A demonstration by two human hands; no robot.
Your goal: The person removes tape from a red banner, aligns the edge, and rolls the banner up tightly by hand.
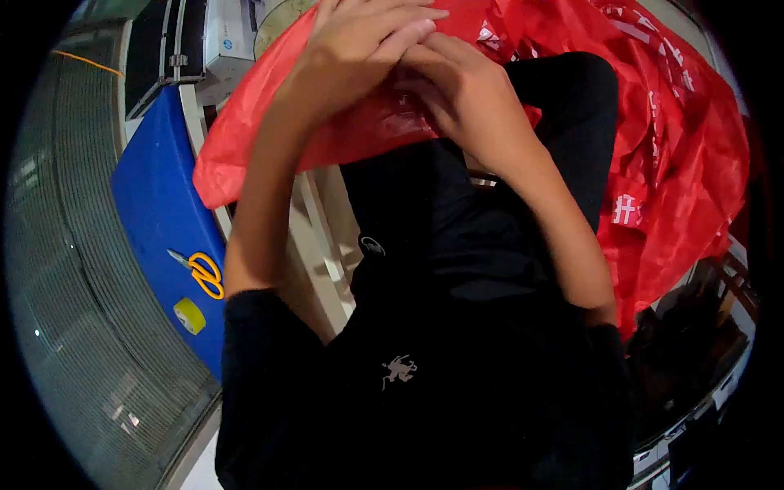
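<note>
A large sheet of thin red material (367, 129) with white printed characters drapes over my lap and the legs of my black trousers. My left hand (347, 53) lies over it near the top of the view, fingers stretched out to the right. Beneath those fingers, the fingers of my right hand (474, 94) reach up and to the left, so the two hands overlap. The right fingertips are partly hidden by the left hand. No separate object shows between the hands.
On a blue surface (159, 212) to my left lie orange-handled scissors (204, 273) and a roll of yellow tape (189, 316). Beyond it are a black case (155, 61) and a white box (229, 37). More bunched red material (678, 180) spreads on the right.
</note>
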